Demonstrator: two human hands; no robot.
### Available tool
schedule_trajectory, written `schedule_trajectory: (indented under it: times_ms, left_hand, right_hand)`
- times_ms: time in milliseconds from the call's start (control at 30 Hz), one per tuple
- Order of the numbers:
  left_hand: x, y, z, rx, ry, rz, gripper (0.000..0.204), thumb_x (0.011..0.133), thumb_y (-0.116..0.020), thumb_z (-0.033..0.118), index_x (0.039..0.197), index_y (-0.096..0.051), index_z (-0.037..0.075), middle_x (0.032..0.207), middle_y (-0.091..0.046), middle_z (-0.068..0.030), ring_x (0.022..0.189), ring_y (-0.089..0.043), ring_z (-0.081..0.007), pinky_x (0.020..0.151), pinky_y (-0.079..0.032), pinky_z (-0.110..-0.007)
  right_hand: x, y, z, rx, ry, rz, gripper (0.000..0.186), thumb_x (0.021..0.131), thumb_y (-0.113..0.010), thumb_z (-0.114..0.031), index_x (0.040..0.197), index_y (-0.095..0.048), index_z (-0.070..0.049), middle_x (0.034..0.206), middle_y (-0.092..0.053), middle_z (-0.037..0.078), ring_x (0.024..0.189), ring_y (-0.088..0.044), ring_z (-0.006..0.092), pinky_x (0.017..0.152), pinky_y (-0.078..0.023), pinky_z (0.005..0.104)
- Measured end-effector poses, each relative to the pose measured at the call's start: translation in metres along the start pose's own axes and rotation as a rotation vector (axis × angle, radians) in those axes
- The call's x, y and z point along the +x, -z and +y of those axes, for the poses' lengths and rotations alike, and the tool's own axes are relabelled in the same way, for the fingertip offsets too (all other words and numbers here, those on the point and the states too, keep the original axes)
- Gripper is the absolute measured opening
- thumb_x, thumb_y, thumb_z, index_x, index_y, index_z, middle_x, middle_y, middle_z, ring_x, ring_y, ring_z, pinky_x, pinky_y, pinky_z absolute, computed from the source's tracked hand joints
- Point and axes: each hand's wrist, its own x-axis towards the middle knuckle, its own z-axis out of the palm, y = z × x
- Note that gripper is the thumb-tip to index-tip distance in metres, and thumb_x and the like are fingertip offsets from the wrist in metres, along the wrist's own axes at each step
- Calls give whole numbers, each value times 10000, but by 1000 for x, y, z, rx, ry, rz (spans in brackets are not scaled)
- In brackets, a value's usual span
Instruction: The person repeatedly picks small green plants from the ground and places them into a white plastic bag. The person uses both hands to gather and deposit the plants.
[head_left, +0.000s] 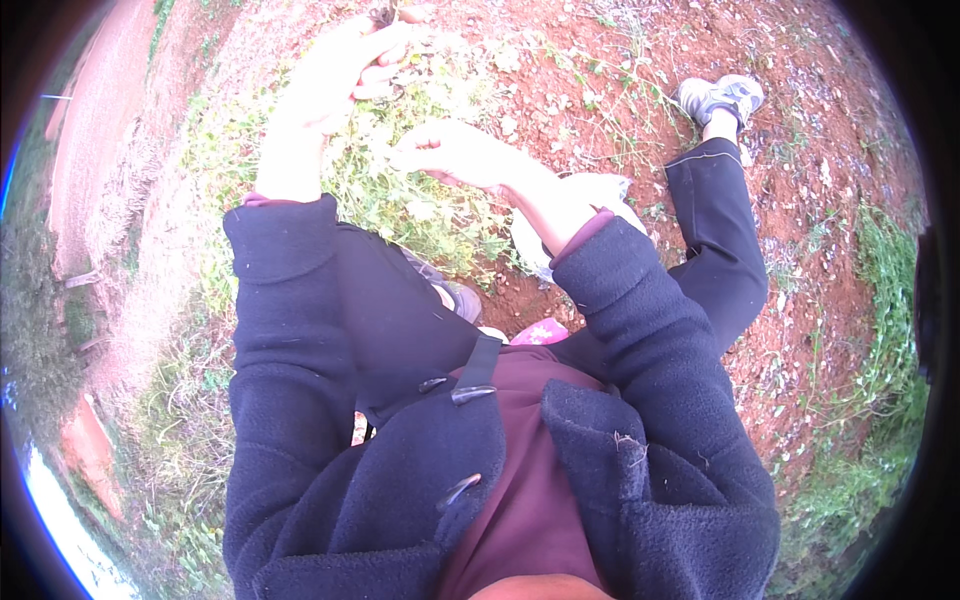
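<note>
My left hand (345,70) reaches farthest out, at the upper left, over a heap of light green plants (450,215). Its fingers are curled and closed around a small dark thing (385,14) at the top edge, too cut off to name. Nearer to me and to the right, my right hand (455,155) hovers above the same plants. Its thumb and fingers are pressed together; strong glare hides whatever may be between them. Just past the right wrist lies a white bag (530,240), partly covered by the forearm.
Reddish soil (820,140) with stones and dry bits spreads to the right. My bent legs frame the plants, with one grey shoe (720,98) at upper right and another (460,298) beside the heap. A pink patterned thing (540,332) shows between my thighs. Green grass (885,300) grows at far right.
</note>
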Motion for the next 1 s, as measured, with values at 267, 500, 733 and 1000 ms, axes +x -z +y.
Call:
schedule_trajectory:
  times_ms: [267, 500, 733, 1000]
  left_hand:
    - [-6, 1, -28, 180, -214, 251, 433, 897, -622, 186, 1269, -540, -18, 944, -613, -69, 887, -551, -147, 814, -440, -298]
    - [-27, 4, -57, 314, 177, 387, 485, 860, -660, 299, 1210, -569, -24, 886, -606, -41, 838, -546, -131, 762, -428, -282]
    - [-23, 16, -79, 129, 207, 187, 414, 912, -599, 239, 1233, -525, -12, 904, -587, -24, 810, -550, -114, 707, -475, -296]
    - [-10, -5, -72, -130, 77, 94, 217, 949, -543, 196, 1066, -575, 15, 837, -591, -41, 709, -530, -149, 640, -471, -305]
  right_hand:
    - [-3, 0, -8, 137, -44, 79, 178, 877, -657, -279, 846, -647, -104, 599, -415, -79, 510, -316, 29, 462, -257, 203]
    - [9, -1, -5, 218, 52, 233, 247, 872, -645, -238, 704, -608, -60, 623, -483, -33, 569, -391, 66, 506, -320, 256]
    - [4, 8, -6, 63, -63, 263, 214, 868, -649, -247, 796, -671, -46, 646, -523, -25, 601, -391, 68, 557, -335, 264]
    - [-9, 36, -17, 22, 23, 136, 202, 874, -648, -283, 788, -628, -101, 623, -422, -92, 544, -319, 22, 488, -244, 208]
